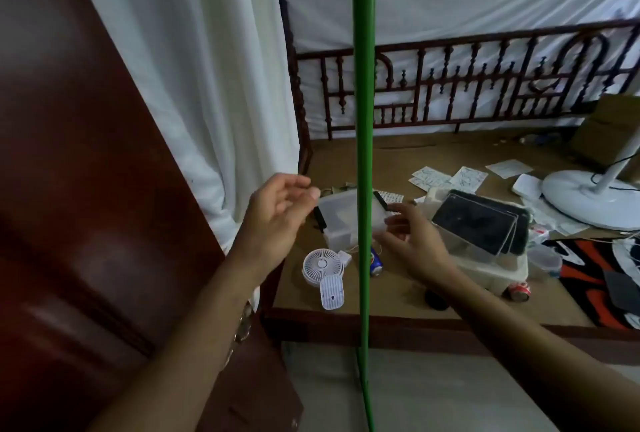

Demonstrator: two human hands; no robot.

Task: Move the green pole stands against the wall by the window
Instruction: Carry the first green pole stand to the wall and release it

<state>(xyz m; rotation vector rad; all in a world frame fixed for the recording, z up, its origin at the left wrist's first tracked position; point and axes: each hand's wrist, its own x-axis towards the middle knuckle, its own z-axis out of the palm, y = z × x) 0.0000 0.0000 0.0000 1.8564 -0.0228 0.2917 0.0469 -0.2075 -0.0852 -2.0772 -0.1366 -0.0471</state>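
Observation:
A green pole stand rises upright through the middle of the view, from the floor at the bottom to past the top edge. My left hand hovers just left of the pole, fingers curled loosely apart, holding nothing. My right hand is just right of the pole at about the same height, fingers spread, not touching it. Both hands are a short gap away from the pole. No window shows here.
A dark wooden wardrobe fills the left. White curtain hangs beside it. A wooden bed with carved rail lies behind the pole, strewn with a plastic box, small white fan, papers and a standing fan base.

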